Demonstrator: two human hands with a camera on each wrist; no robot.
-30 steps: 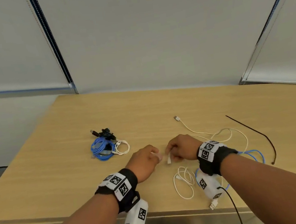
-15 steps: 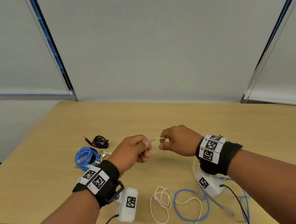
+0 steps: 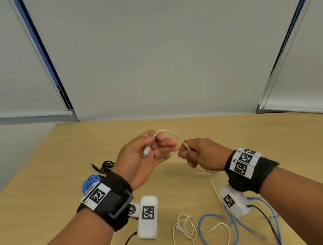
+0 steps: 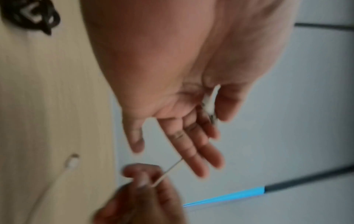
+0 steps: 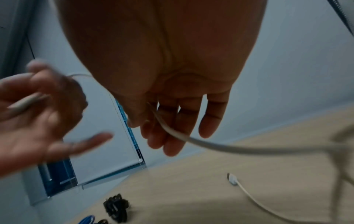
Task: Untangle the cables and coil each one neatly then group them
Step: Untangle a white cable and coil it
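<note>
Both hands up off the wooden table (image 3: 42,203), a short arc of white cable (image 3: 174,136) strung between them.

My left hand (image 3: 141,159) pinches that cable just behind its white plug (image 3: 146,151), thumb against forefinger. The plug lies across my palm, pointing back toward the wrist; my other fingers are spread loose. The left wrist view, blurred, shows the same pinch (image 4: 209,98).

My right hand (image 3: 201,154) has the cable caught between thumb and fingers. From the right wrist view the line (image 5: 172,131) runs out under my fingers and sags away to the right; the little finger hangs straight beside it.

Past my right grip the cable drops beneath the wrist to the table, where it joins slack white loops (image 3: 185,232) near the front edge. A loose blue cable (image 3: 218,231) lies over them (which crosses above which I cannot tell).

Left of my left wrist: a coiled blue cable (image 3: 90,182), partly hidden by the wrist strap, and just beyond it a bundled black cable (image 3: 106,165) with a plug sticking out. Another white plug (image 5: 231,178) lies flat on the table beyond my right hand.
</note>
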